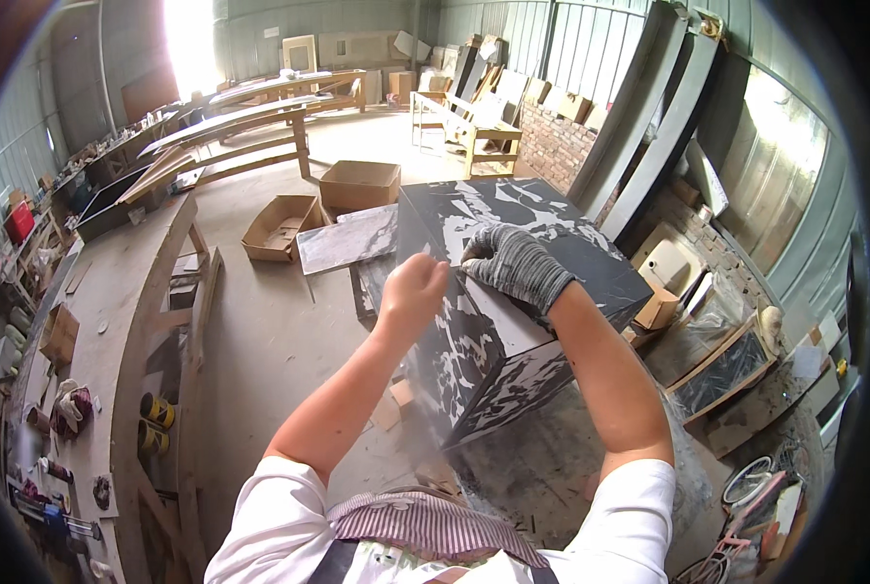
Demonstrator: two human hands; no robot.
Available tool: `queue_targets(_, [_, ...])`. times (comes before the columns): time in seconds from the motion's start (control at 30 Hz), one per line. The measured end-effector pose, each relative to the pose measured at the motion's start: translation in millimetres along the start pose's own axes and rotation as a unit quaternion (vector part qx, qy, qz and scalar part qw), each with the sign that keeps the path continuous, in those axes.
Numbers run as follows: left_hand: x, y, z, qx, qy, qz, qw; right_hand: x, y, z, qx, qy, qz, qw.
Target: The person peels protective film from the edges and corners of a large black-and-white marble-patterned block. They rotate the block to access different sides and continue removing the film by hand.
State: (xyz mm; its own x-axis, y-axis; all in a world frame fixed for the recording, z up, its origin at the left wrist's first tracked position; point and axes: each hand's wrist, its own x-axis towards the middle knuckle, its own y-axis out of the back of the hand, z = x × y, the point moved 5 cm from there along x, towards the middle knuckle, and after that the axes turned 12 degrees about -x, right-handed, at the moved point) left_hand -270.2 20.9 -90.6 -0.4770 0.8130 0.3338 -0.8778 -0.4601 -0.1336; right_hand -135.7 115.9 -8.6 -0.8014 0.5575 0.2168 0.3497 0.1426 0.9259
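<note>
A large box-shaped block (591,248), black with jagged white patches like patterned stone, stands in front of me. My left hand (417,289) is bare and closed beside the block's left upper edge. Whatever its fingers may hold is hidden. My right hand (520,268) wears a grey knitted glove and rests over the near part of the block's top. Its fingers are curled in toward the thumb, and I cannot make out anything between them. Below the gloved hand, a plain pale grey surface (513,323) shows between the patterned faces.
Left of the block lies a grey marbled slab (347,240), with two open cardboard boxes (359,183) behind it. A long workbench (124,321) runs down the left, with yellow-and-black cans (158,411) below. At right are a white sink (670,261) and a framed dark panel (722,375).
</note>
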Motion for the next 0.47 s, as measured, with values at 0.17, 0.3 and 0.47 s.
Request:
queue_targets(0.17, [-15.1, -4.7, 10.0, -0.006, -0.001, 0.012, 1.0, -13.8, 4.4, -12.3, -0.033, 0.0, 0.026, 0.999])
queue_targets(0.3, [-18.8, -2.7, 6.4, 0.032, -0.03, 0.012, 0.999, -21.5, 5.1, -17.5, -0.007, 0.013, 0.026, 1.0])
queue_targets(0.47, [-20.7, -3.1, 2.2, 0.042, -0.03, 0.013, 0.999, -25.2, 5.8, -14.2, -0.015, 0.024, 0.017, 0.999])
